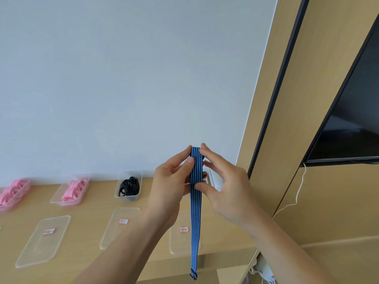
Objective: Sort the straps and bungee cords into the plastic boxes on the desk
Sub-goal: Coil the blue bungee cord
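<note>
Head view: your left hand (170,185) and right hand (225,187) both pinch the top end of the blue striped strap (195,218), whose long axis hangs straight down below the grip, while the box of black cords (137,182) sits left of the grip, nearer your left hand.

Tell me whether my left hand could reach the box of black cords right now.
Probably yes, once freed: the left hand pinches the blue striped strap with the right hand, but nothing stands between it and the box of black cords, just left of it.
</note>
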Tool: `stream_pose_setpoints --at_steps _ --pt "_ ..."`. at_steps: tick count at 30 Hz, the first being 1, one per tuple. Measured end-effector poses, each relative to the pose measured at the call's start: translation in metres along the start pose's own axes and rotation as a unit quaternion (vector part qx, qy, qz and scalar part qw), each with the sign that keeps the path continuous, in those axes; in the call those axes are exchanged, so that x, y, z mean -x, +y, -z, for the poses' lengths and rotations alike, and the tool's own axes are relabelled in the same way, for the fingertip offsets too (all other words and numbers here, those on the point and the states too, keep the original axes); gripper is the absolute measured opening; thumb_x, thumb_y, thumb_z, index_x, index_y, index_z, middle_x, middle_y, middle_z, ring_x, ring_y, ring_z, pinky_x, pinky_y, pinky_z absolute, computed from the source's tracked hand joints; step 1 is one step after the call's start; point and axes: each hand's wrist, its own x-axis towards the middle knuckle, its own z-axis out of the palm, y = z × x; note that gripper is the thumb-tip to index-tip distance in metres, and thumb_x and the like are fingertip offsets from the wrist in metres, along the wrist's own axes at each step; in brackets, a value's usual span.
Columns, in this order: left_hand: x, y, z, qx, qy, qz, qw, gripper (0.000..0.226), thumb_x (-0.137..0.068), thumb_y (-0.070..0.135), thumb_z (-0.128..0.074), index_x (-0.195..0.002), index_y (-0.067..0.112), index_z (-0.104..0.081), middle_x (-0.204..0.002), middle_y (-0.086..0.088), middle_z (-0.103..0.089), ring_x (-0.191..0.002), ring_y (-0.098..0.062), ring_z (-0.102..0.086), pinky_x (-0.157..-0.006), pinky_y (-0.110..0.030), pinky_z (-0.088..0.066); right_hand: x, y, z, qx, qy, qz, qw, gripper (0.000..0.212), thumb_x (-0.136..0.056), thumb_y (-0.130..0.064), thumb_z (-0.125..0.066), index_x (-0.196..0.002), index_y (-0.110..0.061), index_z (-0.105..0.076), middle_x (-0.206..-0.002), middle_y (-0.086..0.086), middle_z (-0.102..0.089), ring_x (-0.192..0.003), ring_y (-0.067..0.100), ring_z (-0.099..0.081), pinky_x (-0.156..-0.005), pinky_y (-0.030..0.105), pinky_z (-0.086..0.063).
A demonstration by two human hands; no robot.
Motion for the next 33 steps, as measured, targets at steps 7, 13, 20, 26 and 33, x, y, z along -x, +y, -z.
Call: stream_pose_setpoints --at_steps 7,13,20,26,33 --pt "0.001 -0.001 0.001 -0.012 0.011 -0.004 1.000 0.030 -0.105 0.020 -0.058 -0.133 0.025 -0.067 -0.107 -0.010 -0.079 -0.097 -0.034 -0.076 -0.093 -0.054 -0.060 -0.009 -0.008 0.006 -0.063 -0.002 -0.063 0.996 0.064 -0.083 -0.008 -0.079 -0.138 -0.029 -0.055 -0.128 -0.015 -0.063 -0.112 -0.002 -0.063 -0.087 0.015 -0.053" --pt "0.002 -0.001 0.000 -0.009 0.008 0.007 1.000 0.031 -0.104 0.023 -0.061 -0.134 0.013 -0.060 -0.099 -0.016 -0.079 -0.082 -0.034 -0.074 -0.077 -0.042 -0.063 -0.031 -0.012 0.011 -0.051 -0.028 -0.128 0.990 0.024 -0.091 -0.010 -0.068 -0.111 -0.023 -0.074 -0.101 -0.010 -0.074 -0.096 0.009 -0.067 -0.083 0.025 -0.055" --pt "0.006 0.002 0.003 0.005 -0.027 0.030 0.999 0.027 -0.103 0.024 -0.060 -0.115 0.004 -0.073 -0.094 -0.013 -0.076 -0.087 -0.036 -0.074 -0.088 -0.048 -0.062 -0.040 -0.015 0.015 -0.070 0.005 -0.123 0.990 0.025 -0.085 -0.003 -0.074 -0.104 -0.020 -0.074 -0.093 -0.005 -0.075 -0.090 0.012 -0.070 -0.087 0.042 -0.058" --pt "0.011 -0.003 0.007 -0.001 -0.042 0.017 0.999 0.022 -0.097 -0.002 -0.063 -0.117 0.005 -0.071 -0.095 -0.015 -0.079 -0.084 -0.028 -0.075 -0.083 -0.036 -0.064 -0.041 -0.020 0.019 -0.084 0.033 -0.114 0.989 0.027 -0.085 -0.002 -0.074 -0.107 -0.018 -0.072 -0.095 -0.005 -0.075 -0.090 0.011 -0.070 -0.087 0.038 -0.058" --pt "0.012 -0.004 0.005 -0.005 0.002 0.015 1.000 0.021 -0.096 -0.002 -0.066 -0.116 0.000 -0.071 -0.094 -0.020 -0.079 -0.080 -0.030 -0.077 -0.079 -0.039 -0.065 -0.032 -0.031 0.017 -0.077 0.033 -0.059 0.995 0.027 -0.087 -0.003 -0.071 -0.107 -0.021 -0.067 -0.099 -0.006 -0.070 -0.090 0.012 -0.067 -0.073 0.032 -0.059"
